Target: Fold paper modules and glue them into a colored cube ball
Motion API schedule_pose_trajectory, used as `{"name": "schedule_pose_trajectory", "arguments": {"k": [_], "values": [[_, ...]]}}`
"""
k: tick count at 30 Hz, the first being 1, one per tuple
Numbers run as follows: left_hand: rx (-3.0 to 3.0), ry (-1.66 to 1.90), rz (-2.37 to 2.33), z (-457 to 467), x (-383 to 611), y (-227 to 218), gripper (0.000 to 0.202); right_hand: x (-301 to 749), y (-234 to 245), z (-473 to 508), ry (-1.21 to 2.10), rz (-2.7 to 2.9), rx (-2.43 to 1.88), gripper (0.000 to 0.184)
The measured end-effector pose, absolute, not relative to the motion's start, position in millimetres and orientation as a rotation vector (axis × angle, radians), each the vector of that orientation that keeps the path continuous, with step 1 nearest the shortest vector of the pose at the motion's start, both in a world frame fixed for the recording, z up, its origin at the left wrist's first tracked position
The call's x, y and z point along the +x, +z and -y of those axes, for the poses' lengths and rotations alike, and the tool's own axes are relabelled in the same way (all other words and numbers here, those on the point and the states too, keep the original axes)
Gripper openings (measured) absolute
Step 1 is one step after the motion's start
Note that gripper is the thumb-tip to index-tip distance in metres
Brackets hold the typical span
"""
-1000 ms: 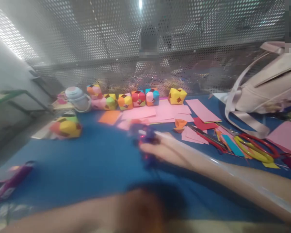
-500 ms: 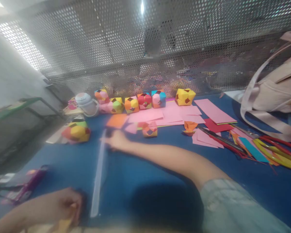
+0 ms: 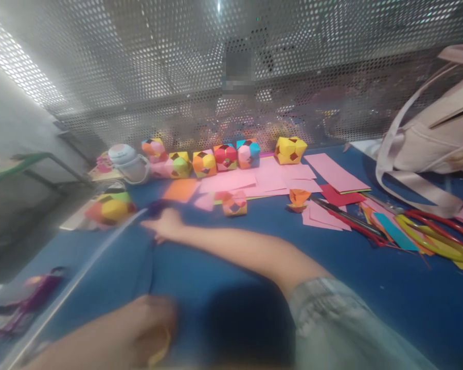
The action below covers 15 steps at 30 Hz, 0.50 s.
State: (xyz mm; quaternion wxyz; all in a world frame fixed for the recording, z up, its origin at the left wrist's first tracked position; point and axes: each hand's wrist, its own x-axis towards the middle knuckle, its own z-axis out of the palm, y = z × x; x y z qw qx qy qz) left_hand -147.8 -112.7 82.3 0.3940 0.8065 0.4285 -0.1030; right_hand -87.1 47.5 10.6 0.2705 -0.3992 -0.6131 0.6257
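Note:
My right hand (image 3: 165, 225) reaches across the blue table, its fingers closed at the far end of a translucent ruler (image 3: 81, 275). The ruler slants down to the lower left and looks raised, with a thin dark line on the table below my hand. In the lower middle, my left hand (image 3: 154, 324) is smeared by motion, its fingers curled around what looks like a yellow piece of paper (image 3: 160, 350). An orange paper sheet (image 3: 181, 190) lies just beyond my right hand. To its left sits a multicoloured folded paper ball (image 3: 111, 209).
Several folded paper balls (image 3: 226, 156) line the back before a perforated metal screen (image 3: 170, 67). Pink paper sheets (image 3: 262, 177) spread beside them. At right are scissors (image 3: 428, 236), paper scraps (image 3: 395, 231) and a pale bag (image 3: 435, 128). A white lidded container (image 3: 127, 164) and purple object (image 3: 38, 295) are at left.
The ruler has swung from nearly upright in view to a slant toward the lower left. My left hand has moved right. The whole view has shifted slightly.

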Motion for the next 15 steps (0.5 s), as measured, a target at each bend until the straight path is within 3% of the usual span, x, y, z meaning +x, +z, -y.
{"name": "schedule_pose_trajectory", "arguments": {"k": [11,15], "values": [[1.991,0.303,-0.731,96,-36,103,0.013,-67,24,-30,1.721,1.651,-1.052,0.038],[2.045,0.515,-0.615,83,-1,102,0.017,-19,27,-12,1.667,1.746,-1.028,0.021]]}}
